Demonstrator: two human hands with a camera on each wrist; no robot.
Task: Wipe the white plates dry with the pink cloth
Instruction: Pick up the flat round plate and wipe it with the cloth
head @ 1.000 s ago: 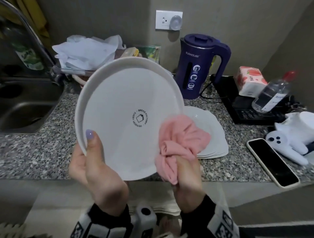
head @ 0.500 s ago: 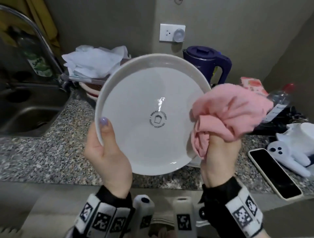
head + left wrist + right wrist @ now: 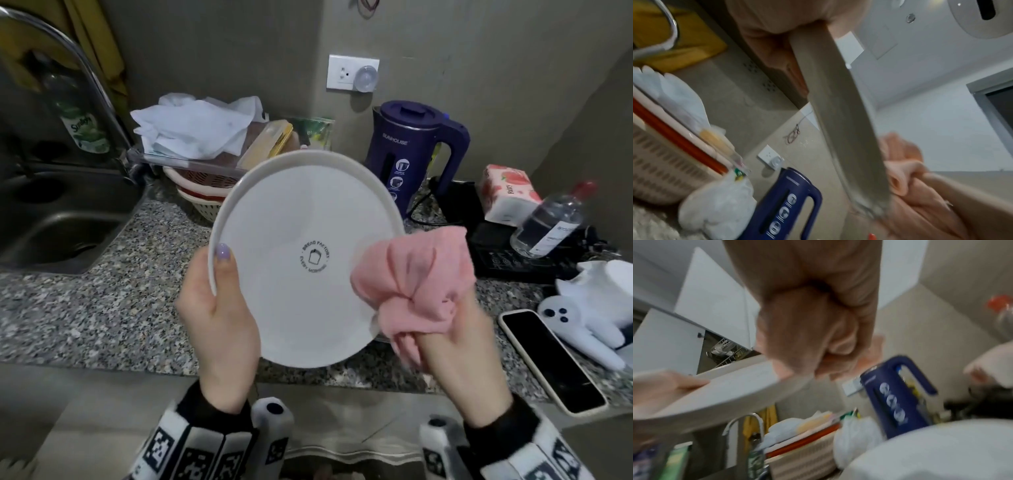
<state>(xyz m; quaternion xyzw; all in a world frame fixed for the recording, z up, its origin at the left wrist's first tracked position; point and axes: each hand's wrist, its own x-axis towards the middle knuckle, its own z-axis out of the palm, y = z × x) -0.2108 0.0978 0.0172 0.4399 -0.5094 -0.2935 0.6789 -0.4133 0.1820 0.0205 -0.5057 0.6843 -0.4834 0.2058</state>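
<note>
A round white plate with a small black logo at its centre is held up on edge above the counter, its face toward me. My left hand grips its left rim, thumb on the face. My right hand grips a bunched pink cloth pressed against the plate's lower right rim. In the left wrist view the plate appears edge-on with the cloth behind it. The right wrist view shows the plate's rim under the cloth. The stack of white plates lies below on the counter.
A steel sink and tap sit at the left. Behind the plate stand stacked colanders with white cloths and a dark blue kettle. At the right lie a tissue pack, a bottle, a phone and a white toy.
The plate has tilted and shifted while my right hand carried the cloth from the lower right rim up to the right edge and back down along the rim. My view has shifted too.
</note>
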